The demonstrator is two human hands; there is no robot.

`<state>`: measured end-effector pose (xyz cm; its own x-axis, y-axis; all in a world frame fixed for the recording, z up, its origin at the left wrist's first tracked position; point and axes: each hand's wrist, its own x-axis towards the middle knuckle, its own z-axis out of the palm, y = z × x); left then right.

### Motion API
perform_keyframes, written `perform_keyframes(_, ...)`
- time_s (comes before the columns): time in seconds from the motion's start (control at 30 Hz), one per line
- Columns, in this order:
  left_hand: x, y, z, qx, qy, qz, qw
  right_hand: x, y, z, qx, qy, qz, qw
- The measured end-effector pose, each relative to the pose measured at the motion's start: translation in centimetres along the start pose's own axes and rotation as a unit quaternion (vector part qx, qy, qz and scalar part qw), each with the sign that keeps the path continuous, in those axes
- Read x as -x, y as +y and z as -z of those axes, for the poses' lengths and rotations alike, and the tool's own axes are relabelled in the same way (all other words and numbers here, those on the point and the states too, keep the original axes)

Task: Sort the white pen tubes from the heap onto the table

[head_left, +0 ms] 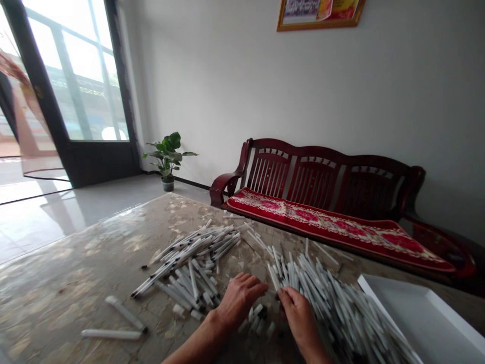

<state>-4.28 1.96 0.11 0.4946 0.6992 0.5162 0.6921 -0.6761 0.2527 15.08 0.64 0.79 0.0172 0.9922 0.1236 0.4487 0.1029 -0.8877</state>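
My left hand [242,299] is closed, its fingers pressed together and pointing right. A small dark piece shows by its fingertips, too blurred to name. My right hand [299,321] is closed in a pinch around the lower end of a white pen barrel [273,276]. The two hands nearly meet over the table. Beside my right hand lies a large heap of white pen barrels [326,290]. Left of my left hand are a pile of white pens with dark ends [200,242] and a group of shorter pen pieces [185,289]. Small white and black caps [258,316] lie between my forearms.
Two separate white tubes [111,334] lie on the patterned table [49,298] at the left. A shallow white box [435,318] stands at the right. Beyond the table are a red wooden bench [314,172] with a floral cover, a potted plant [167,156] and a glass door.
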Motion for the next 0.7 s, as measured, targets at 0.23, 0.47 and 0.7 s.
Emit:
perform_keyframes(0.23,0.0,0.2,0.3,-0.003,0.004,0.003,1.0,0.4,-0.3,0.1,-0.034,-0.004,-0.04,0.999)
perform_keyframes(0.47,0.0,0.1,0.3,0.008,-0.018,0.001,1.0,0.1,0.2,0.1,-0.014,-0.014,-0.01,1.0)
perform_keyframes(0.7,-0.6,0.5,1.9,0.06,-0.083,0.035,0.994,0.6,0.2,0.6,-0.056,-0.025,0.006,0.998)
